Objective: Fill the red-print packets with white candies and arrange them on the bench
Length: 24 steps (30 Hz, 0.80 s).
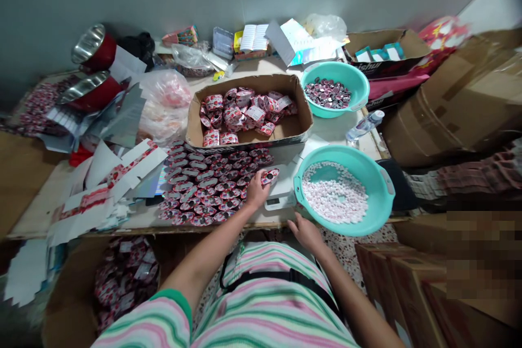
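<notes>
My left hand (256,190) is closed round a small red-and-pink printed packet (270,176), with its dark opening facing up. The packet is at a white digital scale (278,204); whether it rests on the pan I cannot tell. My right hand (306,232) is at the table's front edge, fingers apart and holding nothing, just below a turquoise basin (379,212). Inside this basin lie many small white pieces (336,196). Left of the scale, similar packets (207,182) stand upright in close rows.
Behind the rows stands a cardboard box (248,147) of printed packets. A second turquoise basin (359,79) holds small round pink-and-silver pieces. A clear bottle (364,125) lies between the basins. Flattened printed card (93,201) is piled at left. Cartons (408,283) stand at lower right.
</notes>
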Each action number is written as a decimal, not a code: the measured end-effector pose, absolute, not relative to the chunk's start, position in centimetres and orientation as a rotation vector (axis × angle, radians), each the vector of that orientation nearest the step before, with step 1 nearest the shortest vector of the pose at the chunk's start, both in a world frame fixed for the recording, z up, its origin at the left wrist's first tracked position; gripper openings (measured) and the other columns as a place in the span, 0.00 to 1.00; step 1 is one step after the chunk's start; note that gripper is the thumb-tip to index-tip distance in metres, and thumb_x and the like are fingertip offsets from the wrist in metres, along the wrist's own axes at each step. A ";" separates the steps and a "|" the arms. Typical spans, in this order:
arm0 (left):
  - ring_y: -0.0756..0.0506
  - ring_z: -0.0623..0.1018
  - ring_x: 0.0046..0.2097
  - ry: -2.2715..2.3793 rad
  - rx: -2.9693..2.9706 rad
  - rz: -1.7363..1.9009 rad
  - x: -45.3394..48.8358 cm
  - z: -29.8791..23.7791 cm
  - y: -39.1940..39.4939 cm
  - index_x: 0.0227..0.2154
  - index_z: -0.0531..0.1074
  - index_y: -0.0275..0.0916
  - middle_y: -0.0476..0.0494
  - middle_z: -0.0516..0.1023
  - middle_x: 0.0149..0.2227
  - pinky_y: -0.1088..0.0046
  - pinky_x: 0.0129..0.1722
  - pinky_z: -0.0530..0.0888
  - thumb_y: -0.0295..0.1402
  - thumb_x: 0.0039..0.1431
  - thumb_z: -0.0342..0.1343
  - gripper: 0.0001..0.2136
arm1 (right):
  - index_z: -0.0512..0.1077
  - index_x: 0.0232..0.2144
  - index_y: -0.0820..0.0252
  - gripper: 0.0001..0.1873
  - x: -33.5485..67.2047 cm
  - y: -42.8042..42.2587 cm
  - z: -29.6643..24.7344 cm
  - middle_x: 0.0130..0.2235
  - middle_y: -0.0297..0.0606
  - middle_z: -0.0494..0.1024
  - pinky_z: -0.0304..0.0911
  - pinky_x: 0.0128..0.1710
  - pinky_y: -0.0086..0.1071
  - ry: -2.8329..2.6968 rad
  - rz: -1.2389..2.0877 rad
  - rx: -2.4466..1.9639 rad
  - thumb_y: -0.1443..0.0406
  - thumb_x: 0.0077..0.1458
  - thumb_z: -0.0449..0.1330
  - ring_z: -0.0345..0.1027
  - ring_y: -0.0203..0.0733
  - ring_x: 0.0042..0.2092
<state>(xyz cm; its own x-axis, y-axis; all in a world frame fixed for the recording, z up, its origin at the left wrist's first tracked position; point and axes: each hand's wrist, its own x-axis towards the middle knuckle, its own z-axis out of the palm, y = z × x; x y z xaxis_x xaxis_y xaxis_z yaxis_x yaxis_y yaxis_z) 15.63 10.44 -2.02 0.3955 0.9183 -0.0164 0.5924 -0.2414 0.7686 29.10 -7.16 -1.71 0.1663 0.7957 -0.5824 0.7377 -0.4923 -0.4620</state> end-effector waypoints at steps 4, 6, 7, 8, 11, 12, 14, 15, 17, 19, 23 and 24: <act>0.44 0.74 0.50 1.296 1.951 0.566 15.6 -1.8 10.5 0.50 0.63 0.43 0.42 0.74 0.48 0.65 0.50 0.71 0.25 0.53 0.56 0.21 | 0.59 0.59 0.64 0.26 29.2 -7.4 -1.1 0.42 0.44 0.78 0.62 0.41 0.33 -1.505 1.219 -2.165 0.59 0.61 0.47 0.72 0.47 0.42; 0.44 0.74 0.50 1.297 1.955 0.558 15.7 -1.7 10.5 0.50 0.63 0.43 0.43 0.74 0.48 0.65 0.50 0.71 0.25 0.53 0.56 0.21 | 0.62 0.58 0.61 0.26 29.4 -7.4 -0.6 0.45 0.44 0.77 0.63 0.45 0.35 -1.486 1.201 -2.055 0.58 0.61 0.46 0.71 0.46 0.45; 0.44 0.74 0.50 1.295 1.959 0.557 15.7 -1.6 10.5 0.50 0.63 0.43 0.43 0.74 0.48 0.65 0.50 0.71 0.25 0.53 0.56 0.21 | 0.64 0.56 0.60 0.25 29.5 -7.4 -0.3 0.47 0.43 0.76 0.62 0.47 0.35 -1.472 1.188 -2.003 0.57 0.60 0.46 0.70 0.46 0.47; 0.44 0.74 0.50 1.292 1.964 0.557 15.7 -1.6 10.4 0.50 0.62 0.43 0.43 0.74 0.48 0.65 0.50 0.71 0.25 0.53 0.56 0.21 | 0.67 0.54 0.59 0.24 29.7 -7.4 0.0 0.49 0.42 0.76 0.61 0.49 0.36 -1.452 1.172 -1.961 0.57 0.60 0.46 0.69 0.46 0.49; 0.44 0.74 0.50 1.276 1.982 0.563 15.9 -1.7 10.4 0.50 0.62 0.43 0.43 0.75 0.48 0.65 0.51 0.71 0.25 0.53 0.56 0.21 | 0.72 0.48 0.58 0.22 30.5 -7.5 0.8 0.49 0.41 0.75 0.60 0.53 0.37 -1.360 1.114 -1.905 0.56 0.60 0.46 0.68 0.46 0.51; 0.44 0.74 0.50 1.269 1.988 0.567 15.9 -1.8 10.4 0.50 0.62 0.43 0.43 0.75 0.47 0.65 0.51 0.71 0.25 0.53 0.56 0.21 | 0.73 0.47 0.57 0.22 30.9 -7.6 1.1 0.48 0.41 0.76 0.61 0.52 0.37 -1.327 1.089 -1.902 0.56 0.60 0.46 0.68 0.46 0.50; 0.44 0.74 0.50 1.255 1.999 0.579 16.0 -1.9 10.3 0.50 0.62 0.42 0.42 0.74 0.48 0.65 0.51 0.71 0.25 0.53 0.56 0.21 | 0.74 0.45 0.58 0.21 31.6 -7.9 1.6 0.46 0.41 0.77 0.62 0.51 0.36 -1.267 1.022 -1.902 0.55 0.59 0.47 0.70 0.46 0.48; 0.44 0.74 0.50 1.250 2.002 0.582 16.0 -1.9 10.3 0.50 0.62 0.42 0.42 0.74 0.48 0.65 0.51 0.71 0.25 0.53 0.56 0.21 | 0.74 0.44 0.58 0.21 32.1 -8.1 1.8 0.45 0.41 0.78 0.62 0.50 0.36 -1.238 0.986 -1.904 0.55 0.59 0.47 0.70 0.46 0.47; 0.44 0.74 0.50 1.254 1.999 0.582 16.2 -1.9 10.2 0.50 0.62 0.43 0.42 0.74 0.48 0.65 0.51 0.71 0.24 0.53 0.56 0.21 | 0.75 0.42 0.59 0.22 32.9 -8.6 2.1 0.43 0.42 0.78 0.63 0.48 0.35 -1.174 0.924 -1.917 0.53 0.59 0.48 0.71 0.45 0.45; 0.44 0.74 0.50 1.269 1.996 0.570 16.2 -1.9 10.2 0.50 0.62 0.43 0.43 0.74 0.48 0.65 0.51 0.71 0.24 0.52 0.56 0.21 | 0.75 0.41 0.60 0.23 33.8 -9.1 2.2 0.40 0.42 0.79 0.64 0.45 0.34 -1.100 0.888 -1.931 0.52 0.58 0.48 0.71 0.45 0.41; 0.44 0.74 0.50 1.282 2.004 0.554 16.2 -1.9 10.1 0.50 0.62 0.44 0.44 0.74 0.48 0.65 0.51 0.71 0.24 0.52 0.56 0.22 | 0.76 0.38 0.61 0.25 35.8 -9.9 1.5 0.33 0.40 0.78 0.64 0.39 0.32 -0.953 0.818 -1.979 0.49 0.57 0.49 0.70 0.42 0.35; 0.44 0.74 0.50 1.282 2.004 0.556 16.2 -1.9 10.1 0.50 0.62 0.44 0.43 0.74 0.48 0.65 0.51 0.71 0.24 0.52 0.56 0.22 | 0.76 0.38 0.61 0.26 36.3 -10.1 1.2 0.32 0.39 0.77 0.63 0.39 0.32 -0.922 0.798 -2.000 0.48 0.57 0.49 0.70 0.42 0.35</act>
<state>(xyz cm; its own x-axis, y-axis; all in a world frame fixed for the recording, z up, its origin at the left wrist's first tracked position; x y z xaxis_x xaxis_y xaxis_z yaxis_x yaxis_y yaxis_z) 16.23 10.07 -1.94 0.4224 0.9064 -0.0079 0.6140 -0.2797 0.7380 36.31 -10.10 1.23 0.5402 0.8146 -0.2114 0.3262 -0.4342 -0.8397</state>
